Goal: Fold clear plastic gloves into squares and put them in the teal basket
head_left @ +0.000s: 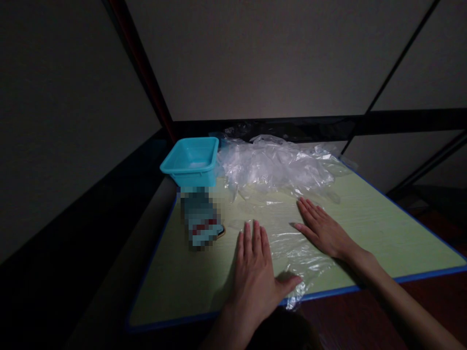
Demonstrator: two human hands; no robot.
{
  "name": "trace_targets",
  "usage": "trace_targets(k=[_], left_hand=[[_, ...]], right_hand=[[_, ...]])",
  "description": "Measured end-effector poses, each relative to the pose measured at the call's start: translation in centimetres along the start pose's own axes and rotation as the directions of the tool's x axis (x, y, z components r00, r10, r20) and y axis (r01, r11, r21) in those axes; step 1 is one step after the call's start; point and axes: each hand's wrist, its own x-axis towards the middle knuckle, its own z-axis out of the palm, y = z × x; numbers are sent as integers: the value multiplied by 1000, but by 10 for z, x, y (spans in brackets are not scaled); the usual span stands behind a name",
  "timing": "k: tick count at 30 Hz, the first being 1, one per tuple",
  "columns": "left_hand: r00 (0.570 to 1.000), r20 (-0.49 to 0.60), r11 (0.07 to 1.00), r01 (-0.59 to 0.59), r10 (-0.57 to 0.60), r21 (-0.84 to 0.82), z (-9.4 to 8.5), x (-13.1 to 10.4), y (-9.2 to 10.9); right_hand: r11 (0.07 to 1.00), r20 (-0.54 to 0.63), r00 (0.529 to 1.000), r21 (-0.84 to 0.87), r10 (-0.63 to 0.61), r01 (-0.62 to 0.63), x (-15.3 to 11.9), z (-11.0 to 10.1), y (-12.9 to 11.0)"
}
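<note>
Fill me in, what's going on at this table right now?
A person has both hands palm down over clear plastic film spread on a pale green table with blue edging. The left hand and right hand are open, apart, and not clutching anything. More clear plastic lies crumpled toward the far side. A turquoise basin sits at the far left, with a pixelated object in front of it that I can't identify.
</note>
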Motion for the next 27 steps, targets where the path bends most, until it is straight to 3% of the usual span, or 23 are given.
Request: trace_targets(k=[8, 27], left_hand=[[998, -50, 999, 37, -36, 25, 4, -9, -6], [993, -31, 986, 113, -110, 121, -7, -9, -4]], right_hand=[[1000, 28, 1000, -19, 9, -8, 1, -2, -1], [998, 25, 1000, -61, 10, -9, 0, 0, 1]])
